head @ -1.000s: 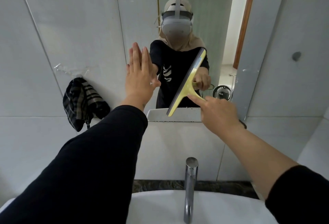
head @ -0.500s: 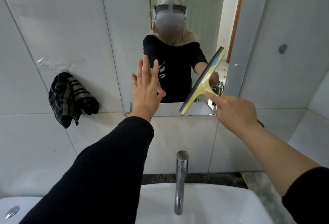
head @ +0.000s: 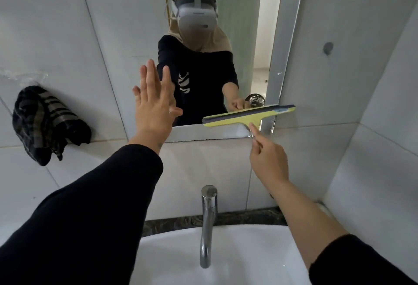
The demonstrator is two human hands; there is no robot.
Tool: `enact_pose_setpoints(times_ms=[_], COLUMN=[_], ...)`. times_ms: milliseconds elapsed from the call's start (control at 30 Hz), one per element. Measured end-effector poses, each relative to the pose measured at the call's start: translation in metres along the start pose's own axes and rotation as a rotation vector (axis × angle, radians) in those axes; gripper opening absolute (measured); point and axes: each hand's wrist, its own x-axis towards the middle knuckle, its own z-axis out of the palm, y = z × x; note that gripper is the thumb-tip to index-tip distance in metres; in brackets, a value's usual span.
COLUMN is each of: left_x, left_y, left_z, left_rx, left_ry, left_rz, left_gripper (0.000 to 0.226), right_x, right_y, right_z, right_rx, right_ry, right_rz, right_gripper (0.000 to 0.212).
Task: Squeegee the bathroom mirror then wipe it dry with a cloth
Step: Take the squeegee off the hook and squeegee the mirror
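Mirror (head: 237, 58) hangs on the white tiled wall (head: 45, 24) above the washbasin (head: 248, 257), its lower edge a little above the tile seam and its right edge running up at a slant beside a grey wall panel. The yellow squeegee (head: 248, 116) lies almost level across the mirror's bottom right corner, blade uppermost, with its right tip reaching past the mirror's right edge onto the panel and its left tip over the glass just above the lower edge. The right hand (head: 269, 160) grips the squeegee's handle from below, fingers curled round it and the forefinger stretched up along the stem; the handle itself is mostly hidden by the hand. The left hand (head: 153, 105) is spread flat, fingers together and pointing up, palm against or just in front of the glass at the mirror's lower left; whether it truly touches cannot be told. Between the two hands the lower strip of glass is open, and the whole upper part of the mirror is free of hands and tools. A dark checked cloth (head: 45, 121) hangs bunched on the tiled wall well to the left of the mirror, apart from both hands. A chrome tap (head: 207, 223) stands upright at the back of the washbasin, below the gap between the arms. The bowl shows only white ceramic in the part that is visible; the black sleeve of the left arm hides its left side
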Motion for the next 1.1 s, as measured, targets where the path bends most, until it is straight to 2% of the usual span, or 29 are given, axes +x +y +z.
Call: enact_pose_setpoints(times_ms=[167,367,500,600,767,900,1100], left_x=[0.000,0.000,-0.002,-0.004,-0.005,-0.012,-0.010], left_y=[0.000,0.004,-0.001,-0.022,-0.055,-0.059,-0.067], left_z=[0.000,-0.005,-0.013,-0.030,-0.054,-0.050,-0.040], left_rx=[0.010,0.015,0.025,0.066,0.182,0.189,0.182], left_ry=[-0.004,-0.038,-0.018,0.018,-0.007,-0.055,-0.089], left_rz=[0.000,-0.026,0.034,0.043,-0.028,-0.098,-0.144], left_gripper=[0.102,0.101,0.092,0.084,0.089,0.091,0.096], right_x=[-0.016,-0.042,-0.050,-0.052,-0.045,-0.032,-0.015], right_y=[0.007,0.014,-0.015,-0.042,-0.078,-0.106,-0.131], right_z=[0.019,0.034,0.029,0.032,0.052,0.067,0.082], right_rx=[0.073,-0.044,-0.172,-0.264,-0.429,-0.425,-0.417], right_ry=[-0.006,-0.116,-0.098,-0.154,-0.169,-0.155,-0.169], right_rz=[0.089,0.128,-0.091,-0.289,-0.563,-0.683,-0.743], right_gripper=[0.051,0.051,0.052,0.053,0.069,0.067,0.064])
